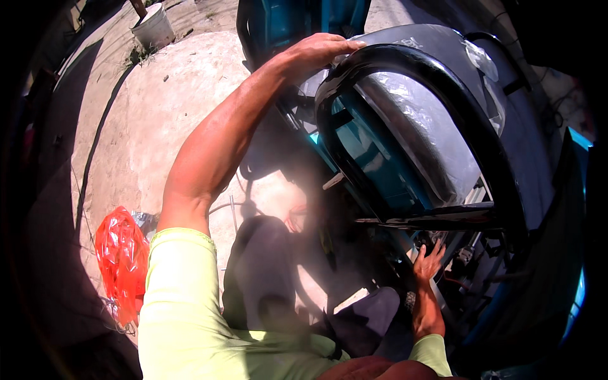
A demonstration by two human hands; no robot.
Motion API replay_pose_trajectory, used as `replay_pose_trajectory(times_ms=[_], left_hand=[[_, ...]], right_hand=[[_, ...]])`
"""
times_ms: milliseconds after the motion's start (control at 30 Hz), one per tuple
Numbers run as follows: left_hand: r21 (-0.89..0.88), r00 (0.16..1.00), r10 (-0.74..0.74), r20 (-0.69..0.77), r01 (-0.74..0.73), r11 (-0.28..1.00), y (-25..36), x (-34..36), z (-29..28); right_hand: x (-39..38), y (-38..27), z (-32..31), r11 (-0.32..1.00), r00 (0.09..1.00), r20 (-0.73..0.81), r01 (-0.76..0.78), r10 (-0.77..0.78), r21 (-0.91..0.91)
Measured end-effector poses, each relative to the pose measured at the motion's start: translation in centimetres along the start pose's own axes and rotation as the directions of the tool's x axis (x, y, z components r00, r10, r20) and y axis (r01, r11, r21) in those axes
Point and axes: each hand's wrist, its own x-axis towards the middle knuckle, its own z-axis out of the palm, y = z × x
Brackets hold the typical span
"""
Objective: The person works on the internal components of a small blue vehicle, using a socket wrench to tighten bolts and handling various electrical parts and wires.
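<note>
Sunlit concrete ground, 10 o'clock. Black tubular frame, 2 o'clock. Left hand, 12 o'clock: fingers extended, tips at frame's edge. Right hand, 4 o'clock: fingers spread; contact unclear.

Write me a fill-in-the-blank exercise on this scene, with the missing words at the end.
1. The hand at the upper part of the black tubular frame is the person's ____ one.
2. In the picture, the right hand shows ____ (above/below) the frame's straight lower bar.
3. The plastic bag on the ground at the picture's left is coloured ____.
4. The bucket near the upper left is coloured ____.

Missing words: left; below; red; white.
</note>
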Motion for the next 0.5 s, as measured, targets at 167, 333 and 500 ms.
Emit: replay_pose_trajectory(times_ms=[167,333,500], left_hand=[[-0.256,0.957,0.28,0.076,-0.253,0.933,5.3,1.3,-0.2],[-0.437,0.934,0.339,0.113,-0.259,0.861,15.7,2.8,2.8],[-0.234,0.785,0.532,0.317,-0.479,0.846,24.3,2.7,7.4]], right_hand=[[0.0,-0.2,-0.1,0.998,0.997,-0.049,0.062,-0.061,0.013],[0.1,-0.6,-0.7,0.999,0.999,0.012,-0.04,0.04,-0.015],[0.0,-1.0,-1.3,0.999,0.999,0.021,-0.039,0.04,-0.02]])
